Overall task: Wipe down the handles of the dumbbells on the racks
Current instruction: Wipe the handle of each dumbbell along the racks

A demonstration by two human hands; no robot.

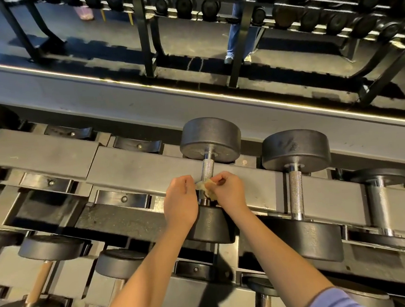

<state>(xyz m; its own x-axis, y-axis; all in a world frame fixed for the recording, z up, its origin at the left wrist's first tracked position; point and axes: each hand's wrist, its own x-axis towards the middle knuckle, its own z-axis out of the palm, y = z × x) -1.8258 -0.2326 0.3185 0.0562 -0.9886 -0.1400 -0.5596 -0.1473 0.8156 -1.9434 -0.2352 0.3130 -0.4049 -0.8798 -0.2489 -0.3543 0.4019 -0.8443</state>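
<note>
So right now both hands are on one dumbbell (210, 138) sitting in its cradle on the top tier of the rack (134, 168), and there's a small yellowish cloth (205, 186) wrapped around the near end of the handle (208, 168). The left hand (179, 201) has its fingers curled and looks to be pinching the left end of the cloth, and the right hand (230, 191) is pinching the right end, so it's basically a shoeshine setup. The far half of the handle is bare, so I'd guess this one is only partly done. Handling-wise, the cloth is thin and floppy and bunches up easily, so holding it by both ends and keeping it taut makes sense. The handle is knurled metal, rough enough to snag the cloth rather than let it slide, so go short and firm. The dumbbell itself looks heavy and stiff and probably won't roll in that cradle, so no need to lift it; just work around the bar between the two heads. The dumbbell to the right (296, 194) has a fully exposed handle, which would be my guess for the next one.
</note>
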